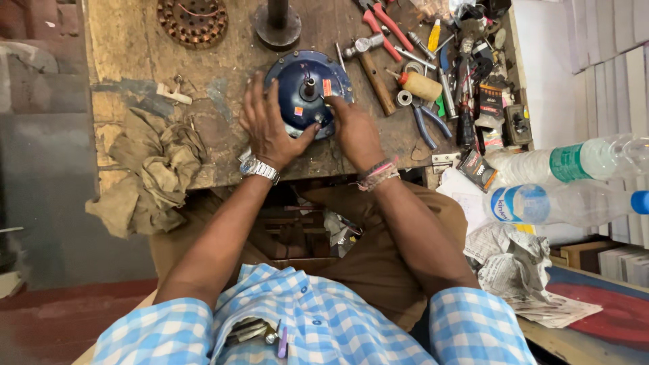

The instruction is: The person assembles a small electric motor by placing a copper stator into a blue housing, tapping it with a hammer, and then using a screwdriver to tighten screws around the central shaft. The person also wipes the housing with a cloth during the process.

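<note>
Lying at the far left of the workbench [135, 40], a crumpled tan rag [152, 169] hangs over the near edge, with a copper-wound stator [193, 20] farther back. The left hand [269, 128], fingers spread wide, presses flat on the left rim of the blue motor housing [297, 78] at the bench's middle. The right hand [355, 132] curls narrow on the housing's near right, fingertips pinching at something too small to tell. This looks like steadying the housing while working a small fitting. Right of it lie a hammer [368, 61], red-handled pliers [385, 23] and blue-handled pliers [426, 122].
</note>
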The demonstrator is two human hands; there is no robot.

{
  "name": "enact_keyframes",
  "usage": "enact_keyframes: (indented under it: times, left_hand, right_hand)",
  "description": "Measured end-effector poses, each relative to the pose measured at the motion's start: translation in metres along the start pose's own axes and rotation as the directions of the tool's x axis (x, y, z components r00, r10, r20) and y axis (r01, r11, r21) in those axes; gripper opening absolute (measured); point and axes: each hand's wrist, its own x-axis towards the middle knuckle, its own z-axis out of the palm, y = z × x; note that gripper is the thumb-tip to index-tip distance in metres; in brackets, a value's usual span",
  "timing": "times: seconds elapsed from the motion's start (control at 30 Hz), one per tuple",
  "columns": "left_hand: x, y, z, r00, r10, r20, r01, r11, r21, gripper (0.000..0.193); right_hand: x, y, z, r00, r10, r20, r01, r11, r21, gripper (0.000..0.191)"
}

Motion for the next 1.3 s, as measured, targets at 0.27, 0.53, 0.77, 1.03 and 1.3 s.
enact_keyframes:
  times: [0.27, 0.53, 0.77, 1.03, 1.3]
  left_hand:
    - [-0.003, -0.012, 0.007, 0.98, -0.143, 0.139, 0.148, 0.989, -0.029, 0.088]
    - [-0.001, -0.01, 0.004, 0.997, 0.025, 0.076, -0.02, 0.998, -0.065, 0.089]
    - [-0.009, -0.015, 0.01, 0.991, -0.095, 0.091, 0.107, 0.985, -0.138, 0.075]
    - [0.002, -0.007, 0.003, 0.985, 0.02, 0.171, -0.012, 0.999, -0.044, 0.112]
    - [0.001, -0.007, 0.005, 0.987, -0.002, 0.161, 0.007, 0.999, -0.034, 0.109]
  right_hand:
    - [0.0, -0.005, 0.002, 1.0, -0.01, -0.027, 0.012, 0.997, 0.079, 0.026]
    - [-0.006, -0.009, 0.012, 0.998, 0.038, 0.052, -0.039, 0.999, 0.017, 0.028]
    - [-0.011, -0.007, 0.012, 0.999, -0.043, -0.001, 0.043, 0.995, 0.088, 0.022]
    - [-0.004, -0.011, 0.007, 0.999, 0.023, 0.027, -0.025, 0.998, 0.059, 0.022]
    - [-0.007, -0.009, 0.005, 1.0, -0.01, -0.009, 0.011, 0.997, 0.073, 0.023]
